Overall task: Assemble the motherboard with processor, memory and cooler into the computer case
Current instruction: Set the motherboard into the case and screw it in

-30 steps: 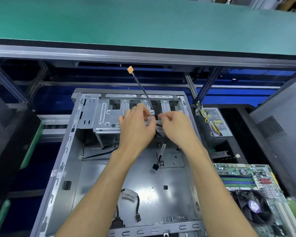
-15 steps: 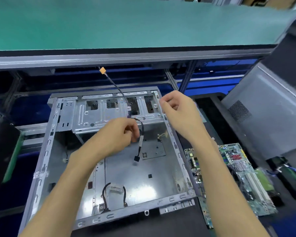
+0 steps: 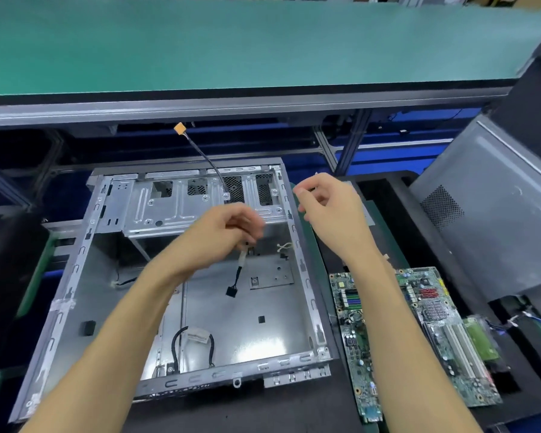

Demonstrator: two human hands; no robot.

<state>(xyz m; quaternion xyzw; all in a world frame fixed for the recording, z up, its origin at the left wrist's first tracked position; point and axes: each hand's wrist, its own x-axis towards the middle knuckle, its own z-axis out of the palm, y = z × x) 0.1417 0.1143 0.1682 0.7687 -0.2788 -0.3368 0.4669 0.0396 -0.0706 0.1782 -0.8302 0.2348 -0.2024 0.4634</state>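
The open metal computer case (image 3: 85, 264) lies flat in front of me, with no board inside. My left hand (image 3: 228, 229) hovers over its middle and pinches a short black cable (image 3: 238, 270) with a white sleeve; the cable's black plug (image 3: 231, 291) dangles below. My right hand (image 3: 328, 204) is raised over the case's right wall with its fingers curled, and I cannot tell whether they pinch something small. The green motherboard (image 3: 438, 326) lies to the right of the case, partly behind my right forearm.
A cable with an orange connector (image 3: 180, 128) sticks up from the drive cage (image 3: 181, 207). A looped black cable with a label (image 3: 197, 334) lies near the case's front. A grey case panel (image 3: 494, 214) leans at the right. A green-topped bench (image 3: 231, 42) runs behind.
My hands have come apart: the right one moved off to the case's right wall while the left kept the black cable. The view swung right, bringing the motherboard into fuller sight.
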